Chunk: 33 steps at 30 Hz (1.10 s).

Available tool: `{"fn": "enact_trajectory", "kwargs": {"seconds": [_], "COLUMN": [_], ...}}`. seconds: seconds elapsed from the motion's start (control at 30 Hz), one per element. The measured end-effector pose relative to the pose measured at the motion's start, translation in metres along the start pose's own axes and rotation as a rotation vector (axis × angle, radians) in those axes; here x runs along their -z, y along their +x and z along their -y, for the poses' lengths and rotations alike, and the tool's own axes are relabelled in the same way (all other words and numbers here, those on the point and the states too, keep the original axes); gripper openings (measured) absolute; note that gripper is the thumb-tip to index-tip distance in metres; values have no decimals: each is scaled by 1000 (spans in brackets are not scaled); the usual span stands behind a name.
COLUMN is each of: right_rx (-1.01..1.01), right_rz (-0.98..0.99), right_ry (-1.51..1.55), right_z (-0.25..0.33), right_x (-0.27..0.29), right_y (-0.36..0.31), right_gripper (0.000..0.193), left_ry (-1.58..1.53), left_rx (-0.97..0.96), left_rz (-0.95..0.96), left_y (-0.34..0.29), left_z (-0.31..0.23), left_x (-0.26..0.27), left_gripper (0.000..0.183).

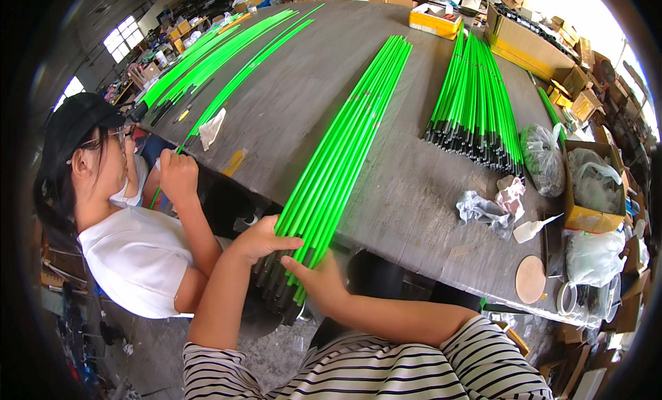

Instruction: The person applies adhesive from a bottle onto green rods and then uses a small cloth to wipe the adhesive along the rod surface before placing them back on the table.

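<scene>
The left hand [262, 240] and right hand [323, 281] are both wrapped around a bunch of green sticks [345, 141]. It stretches over the table [407, 193], black ends [276, 290] past the near edge.

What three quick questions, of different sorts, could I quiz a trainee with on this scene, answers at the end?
1. Multiple choice. What do the person's left hand and right hand hold?
A) A cardboard box
B) A bundle of green rods
C) A clear plastic bag

2. True or false? The white squeeze bottle lies to the right of the held bundle in the picture.

3. Fill in the blank. The rod ends nearest the person's body are ____ in colour.

Key: 1. B; 2. True; 3. Black.
</scene>
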State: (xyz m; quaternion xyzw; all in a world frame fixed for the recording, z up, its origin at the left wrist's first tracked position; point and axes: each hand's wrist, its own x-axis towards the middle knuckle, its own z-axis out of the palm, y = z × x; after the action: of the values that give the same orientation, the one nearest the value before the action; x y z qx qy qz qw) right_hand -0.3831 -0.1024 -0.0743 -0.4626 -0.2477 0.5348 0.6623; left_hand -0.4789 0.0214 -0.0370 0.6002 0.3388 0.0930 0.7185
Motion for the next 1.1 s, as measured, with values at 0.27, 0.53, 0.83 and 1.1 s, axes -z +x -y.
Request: {"fn": "enact_trajectory", "kwargs": {"seconds": [0.27, 0.53, 0.83, 1.1], "right_rx": [-287, -295, 243, 465], "right_rz": [271, 286, 120, -285], "right_ry": [57, -339, -844, -997], "right_z": [-6, 28, 66, 80], "right_x": [15, 54, 102, 184], "right_y": [-1, -5, -23, -21], "right_gripper": [46, 37, 31, 19], "left_ry": [156, 651, 1143, 1201], "left_rx": [67, -115, -492, -298], "left_rz": [-198, -557, -665, -662], "left_y": [-6, 10, 38, 56], "left_z": [21, 29, 2, -4], "left_x": [34, 43, -2, 0], "left_gripper": [40, 56, 22, 20]}}
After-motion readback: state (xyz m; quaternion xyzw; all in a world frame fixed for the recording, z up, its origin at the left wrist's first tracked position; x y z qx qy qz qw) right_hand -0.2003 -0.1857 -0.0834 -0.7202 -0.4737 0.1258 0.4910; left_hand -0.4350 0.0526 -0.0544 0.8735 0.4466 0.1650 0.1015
